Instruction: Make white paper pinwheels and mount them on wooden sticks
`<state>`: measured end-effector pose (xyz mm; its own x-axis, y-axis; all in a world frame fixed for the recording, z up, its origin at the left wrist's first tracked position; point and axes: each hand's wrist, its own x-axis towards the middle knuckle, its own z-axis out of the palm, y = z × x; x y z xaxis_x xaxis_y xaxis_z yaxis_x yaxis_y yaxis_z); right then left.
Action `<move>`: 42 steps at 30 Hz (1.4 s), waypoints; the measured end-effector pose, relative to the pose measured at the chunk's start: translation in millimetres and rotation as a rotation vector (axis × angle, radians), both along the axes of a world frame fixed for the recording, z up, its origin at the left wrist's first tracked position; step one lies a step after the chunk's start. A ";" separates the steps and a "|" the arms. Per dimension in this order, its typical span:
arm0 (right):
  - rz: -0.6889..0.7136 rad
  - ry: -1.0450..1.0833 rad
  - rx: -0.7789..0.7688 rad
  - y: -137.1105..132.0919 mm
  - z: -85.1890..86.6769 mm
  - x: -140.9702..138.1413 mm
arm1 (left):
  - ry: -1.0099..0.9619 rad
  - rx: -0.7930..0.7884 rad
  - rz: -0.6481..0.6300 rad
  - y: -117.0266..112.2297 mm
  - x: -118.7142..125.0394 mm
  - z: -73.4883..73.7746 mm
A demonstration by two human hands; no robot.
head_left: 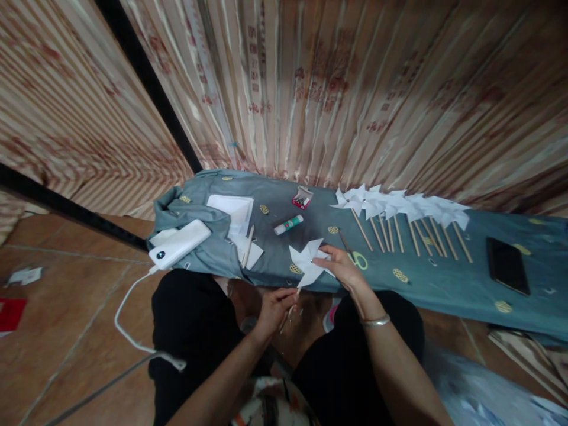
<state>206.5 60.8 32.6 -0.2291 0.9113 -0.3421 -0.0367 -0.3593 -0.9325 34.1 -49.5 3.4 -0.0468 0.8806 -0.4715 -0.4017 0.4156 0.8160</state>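
Note:
A white paper pinwheel [306, 260] on a thin wooden stick is held between my two hands over the front edge of the cloth-covered bench. My left hand [276, 309] is closed around the stick just below the paper blades. With its fingertips, my right hand [339, 264] grips the pinwheel near its centre, where a small dark pin shows. Beside my right hand lie scissors [358, 260] with pale green handles, partly hidden by it. Behind the pinwheel rest a glue stick [288, 225] and a small open red box [302, 197] of pins.
Several finished-looking pinwheels [403, 204] lie overlapping in a row at the right, sticks towards me. A dark phone [507, 265] is beyond them. On the left are white paper sheets [239, 214], a loose stick [247, 245] and a white power bank [181, 244] with a cable [122, 302].

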 end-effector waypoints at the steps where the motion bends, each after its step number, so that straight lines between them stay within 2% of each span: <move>1: -0.011 0.005 -0.001 -0.3 0.6 -0.8 | -0.003 -0.003 0.005 0.7 0.1 1.6; 7: -0.095 0.044 -0.022 -1.6 1.6 -6.4 | 0.019 0.020 0.023 6.2 0.4 5.9; 24: -0.285 0.186 -0.016 -2.8 -11.0 -24.5 | 0.074 0.068 0.024 15.6 2.2 2.1; 30: -0.326 0.216 -0.004 -5.6 -11.0 -31.3 | 0.125 0.086 0.017 16.0 0.5 4.0; 36: -0.350 0.224 0.014 -4.9 -8.1 -33.1 | 0.051 0.016 0.051 20.1 1.5 3.8; 42: -0.337 0.225 -0.001 0.5 -4.4 -26.6 | 0.060 -0.005 0.061 24.2 -2.9 5.4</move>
